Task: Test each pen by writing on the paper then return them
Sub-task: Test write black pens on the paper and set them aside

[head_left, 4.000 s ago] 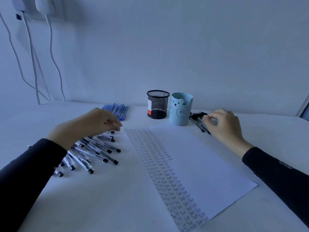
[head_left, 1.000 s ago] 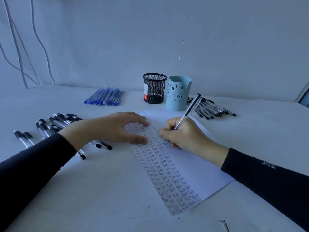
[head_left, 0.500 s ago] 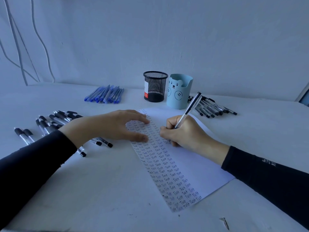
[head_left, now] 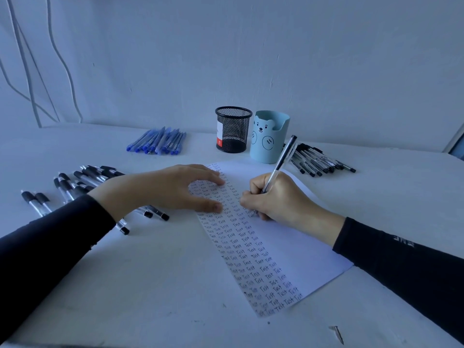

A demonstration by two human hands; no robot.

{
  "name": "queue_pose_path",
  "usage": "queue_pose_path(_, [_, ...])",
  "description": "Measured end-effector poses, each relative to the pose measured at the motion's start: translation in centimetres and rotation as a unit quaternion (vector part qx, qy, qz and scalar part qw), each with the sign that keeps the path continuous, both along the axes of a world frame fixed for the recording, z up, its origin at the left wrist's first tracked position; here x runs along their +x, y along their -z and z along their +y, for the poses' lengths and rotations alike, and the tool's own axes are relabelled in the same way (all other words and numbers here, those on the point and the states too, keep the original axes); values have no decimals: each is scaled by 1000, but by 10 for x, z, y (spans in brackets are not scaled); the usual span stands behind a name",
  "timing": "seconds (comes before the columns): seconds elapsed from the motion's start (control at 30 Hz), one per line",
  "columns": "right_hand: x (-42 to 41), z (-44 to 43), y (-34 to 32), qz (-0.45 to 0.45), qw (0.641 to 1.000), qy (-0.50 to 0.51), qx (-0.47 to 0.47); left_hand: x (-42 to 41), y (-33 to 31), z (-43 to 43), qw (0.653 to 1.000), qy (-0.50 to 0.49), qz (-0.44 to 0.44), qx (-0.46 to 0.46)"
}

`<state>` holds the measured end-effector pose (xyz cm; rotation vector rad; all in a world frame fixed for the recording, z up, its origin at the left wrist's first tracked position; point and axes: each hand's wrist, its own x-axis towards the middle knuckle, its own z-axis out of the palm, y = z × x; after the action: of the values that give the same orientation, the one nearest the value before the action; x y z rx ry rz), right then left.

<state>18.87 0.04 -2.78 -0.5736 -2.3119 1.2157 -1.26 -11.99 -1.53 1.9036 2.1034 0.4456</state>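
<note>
A white paper (head_left: 296, 237) lies on the table, its left strip filled with rows of the handwritten word "Test". My right hand (head_left: 278, 199) grips a clear black-capped pen (head_left: 281, 162), tip down on the paper beside the written columns; the tip itself is hidden by my fingers. My left hand (head_left: 170, 187) rests with spread fingers on the paper's left edge, holding it flat. A heap of black pens (head_left: 82, 187) lies left of that hand. Another pile of black pens (head_left: 316, 159) lies at the right.
A black mesh cup (head_left: 233, 129) and a light blue bear cup (head_left: 270, 136) stand at the back centre. Blue pens (head_left: 158, 141) lie in a bunch to their left. Cables (head_left: 32, 79) hang down the wall at left. A small dark scrap (head_left: 336, 332) lies near the front edge.
Four seconds ago my right hand was at the right pen pile and my left over the left pile. Since half a second ago, both hands have stayed on the paper, the pen barely shifting.
</note>
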Motion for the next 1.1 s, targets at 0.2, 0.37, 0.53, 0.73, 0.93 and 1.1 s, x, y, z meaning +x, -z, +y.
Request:
queue_pose_path(0.2, [0, 2, 0, -2, 1000, 0, 7, -1, 0, 0, 1000, -2, -1, -6])
queue_pose_path(0.37, [0, 4, 1, 7, 1000, 4, 5, 0, 0, 0, 1000, -1, 4, -8])
queue_pose_path(0.53, [0, 4, 1, -2, 1000, 1, 11, -1, 0, 0, 1000, 0, 2, -11])
queue_pose_path(0.73, [0, 5, 2, -6, 1000, -1, 13, -1, 0, 0, 1000, 0, 2, -8])
queue_pose_path(0.93, [2, 11, -9, 27, 994, 4, -104, -5, 2, 1, 1000, 2, 4, -13])
queue_pose_path(1.1, [2, 22, -18, 26, 981, -8, -194, -5, 2, 1, 1000, 1, 2, -17])
